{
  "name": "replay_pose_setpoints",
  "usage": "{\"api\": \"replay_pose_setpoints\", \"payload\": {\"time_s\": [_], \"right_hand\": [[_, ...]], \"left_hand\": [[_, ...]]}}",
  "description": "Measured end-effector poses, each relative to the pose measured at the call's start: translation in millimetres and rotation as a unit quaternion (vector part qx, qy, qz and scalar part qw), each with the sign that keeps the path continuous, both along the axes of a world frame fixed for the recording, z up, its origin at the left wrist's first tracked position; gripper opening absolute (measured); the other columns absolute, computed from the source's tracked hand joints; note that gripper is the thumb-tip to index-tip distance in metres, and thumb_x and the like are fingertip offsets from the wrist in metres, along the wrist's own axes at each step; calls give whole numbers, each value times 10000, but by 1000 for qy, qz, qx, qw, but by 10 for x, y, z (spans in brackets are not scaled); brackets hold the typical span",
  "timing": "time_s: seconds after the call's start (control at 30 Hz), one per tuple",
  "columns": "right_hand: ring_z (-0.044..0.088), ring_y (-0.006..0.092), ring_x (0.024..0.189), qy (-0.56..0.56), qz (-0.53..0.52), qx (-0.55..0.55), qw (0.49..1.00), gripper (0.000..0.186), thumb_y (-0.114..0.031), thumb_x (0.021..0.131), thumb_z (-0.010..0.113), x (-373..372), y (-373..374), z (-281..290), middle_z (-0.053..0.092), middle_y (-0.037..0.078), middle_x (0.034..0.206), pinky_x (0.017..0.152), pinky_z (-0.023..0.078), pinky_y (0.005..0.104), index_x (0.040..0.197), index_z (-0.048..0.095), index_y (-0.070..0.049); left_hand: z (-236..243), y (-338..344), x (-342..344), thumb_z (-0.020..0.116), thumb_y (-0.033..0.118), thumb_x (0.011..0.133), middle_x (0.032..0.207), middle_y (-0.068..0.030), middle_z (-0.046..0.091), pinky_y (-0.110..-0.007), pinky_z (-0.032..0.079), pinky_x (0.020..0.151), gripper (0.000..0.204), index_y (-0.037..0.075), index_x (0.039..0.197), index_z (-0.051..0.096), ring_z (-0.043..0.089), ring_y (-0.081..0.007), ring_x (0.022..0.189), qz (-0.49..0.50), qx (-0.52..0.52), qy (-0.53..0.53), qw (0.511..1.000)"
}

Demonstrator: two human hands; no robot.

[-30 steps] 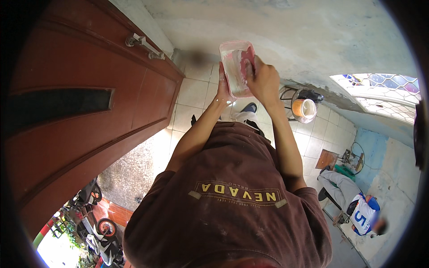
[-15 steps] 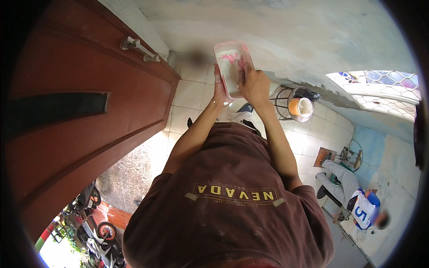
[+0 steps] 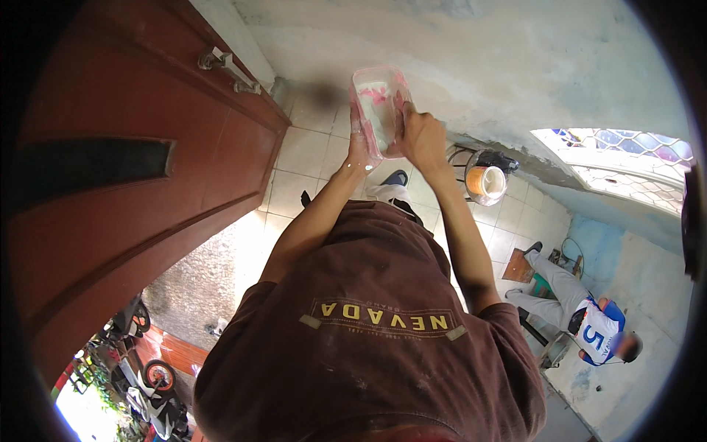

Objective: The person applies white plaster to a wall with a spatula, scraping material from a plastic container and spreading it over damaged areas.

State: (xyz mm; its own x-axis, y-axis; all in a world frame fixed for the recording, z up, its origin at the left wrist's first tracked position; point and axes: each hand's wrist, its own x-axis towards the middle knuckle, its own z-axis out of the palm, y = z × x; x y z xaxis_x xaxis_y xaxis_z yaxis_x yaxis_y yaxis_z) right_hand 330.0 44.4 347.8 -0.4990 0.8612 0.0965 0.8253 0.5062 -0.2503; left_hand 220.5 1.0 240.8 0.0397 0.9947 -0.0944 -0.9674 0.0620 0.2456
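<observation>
My left hand [image 3: 359, 146] is closed on the left side of a clear rectangular plastic container [image 3: 380, 71], holding it up in front of me. Whitish paste with pink smears [image 3: 375, 96] coats its inside. Over the container's right rim is my right hand [image 3: 425, 138], its fingers curled and pointing down into the tub. Whatever those fingers grip is hidden from this angle. White specks of paste dot my left wrist.
A round stool [image 3: 471, 158] bears an orange and white bucket [image 3: 486, 181] and a black bag [image 3: 498, 160]. The brown door [image 3: 110, 221] is at left, a patchy wall [image 3: 479, 66] ahead. Another person [image 3: 589, 324] sits at far right; motorcycles [image 3: 158, 405] stand at lower left.
My right hand has shifted slightly within the container, toward its right rim. The stool and door sit a little farther left in view. The other person's posture has changed slightly.
</observation>
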Motion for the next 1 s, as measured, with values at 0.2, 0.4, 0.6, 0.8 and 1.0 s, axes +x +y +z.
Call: {"api": "replay_pose_setpoints", "payload": {"time_s": [0.2, 0.4, 0.6, 0.8, 1.0], "right_hand": [[684, 486, 684, 66, 19, -50, 996, 222, -182, 912, 638, -191, -16, -83, 656, 309, 705, 628, 552, 556, 994, 634, 25], [677, 486, 656, 115, 17, -49, 992, 276, -229, 939, 621, -253, 3, 406, 651, 304, 683, 623, 552, 563, 1016, 661, 34], [698, 452, 649, 27, 27, -22, 999, 298, -268, 950, 620, -344, -120, -46, 661, 282, 672, 619, 558, 556, 1005, 675, 20], [672, 474, 642, 98, -14, -31, 995, 240, -225, 958, 611, -262, -63, 497, 657, 277, 680, 611, 546, 554, 917, 645, 9], [681, 466, 637, 6, 34, 28, 999, 217, -213, 933, 624, -90, 33, 270, 666, 272, 686, 607, 553, 554, 960, 641, 2]], "left_hand": [[10, -44, -11, 384, 820, 935, 1578, -57, 453, -504, 402, 1192, 870, 230, 1575, 388, 444, -277, 1451, -11, -42, -28, 999], [26, -61, -42, 323, 808, 967, 1522, -82, 512, -483, 463, 1141, 866, 188, 1567, 392, 525, -275, 1384, -35, -14, -54, 998], [-165, -69, -26, 363, 765, 990, 1494, -57, 548, -495, 452, 1141, 784, 220, 1551, 425, 518, -258, 1388, -25, -52, -87, 995], [16, -79, -61, 418, 752, 973, 1556, -32, 488, -499, 413, 1174, 783, 238, 1563, 415, 496, -253, 1407, -21, 3, -120, 993], [-7, -19, -46, 380, 813, 940, 1550, -79, 486, -512, 435, 1155, 894, 178, 1569, 388, 497, -288, 1405, -31, -33, -73, 996]]}}
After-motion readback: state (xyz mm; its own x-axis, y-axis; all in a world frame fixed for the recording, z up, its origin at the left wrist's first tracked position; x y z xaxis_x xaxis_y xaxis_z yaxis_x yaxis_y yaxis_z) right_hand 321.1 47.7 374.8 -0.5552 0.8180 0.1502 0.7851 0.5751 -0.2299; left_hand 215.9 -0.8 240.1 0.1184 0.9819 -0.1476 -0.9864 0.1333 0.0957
